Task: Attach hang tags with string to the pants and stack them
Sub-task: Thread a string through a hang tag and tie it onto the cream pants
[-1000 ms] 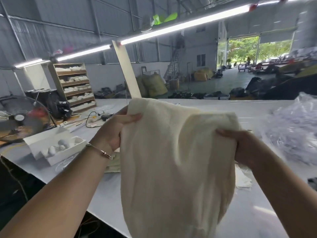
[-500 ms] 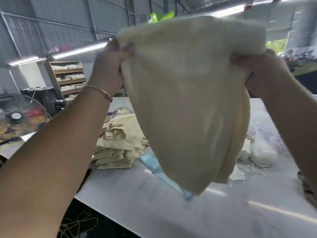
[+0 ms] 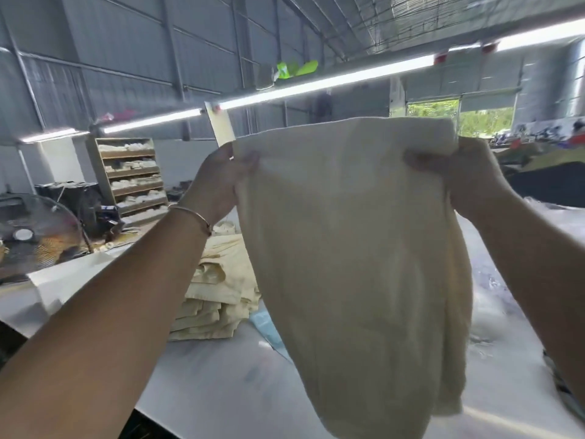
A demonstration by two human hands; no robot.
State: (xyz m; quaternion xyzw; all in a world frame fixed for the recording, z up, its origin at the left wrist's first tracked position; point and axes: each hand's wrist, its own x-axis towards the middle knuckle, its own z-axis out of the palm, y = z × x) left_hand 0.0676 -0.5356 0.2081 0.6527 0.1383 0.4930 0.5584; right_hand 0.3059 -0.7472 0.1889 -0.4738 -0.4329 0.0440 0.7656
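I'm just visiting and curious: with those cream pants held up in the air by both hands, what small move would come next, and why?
Probably lowering them toward the stack of folded pants on the table. The left hand and right hand each grip a top corner of the pants, which hang clear above the table, with the stack just below to the left.

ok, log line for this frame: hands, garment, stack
left hand: grips pants top edge | right hand: grips other corner | pants: held up above table | stack: folded, left
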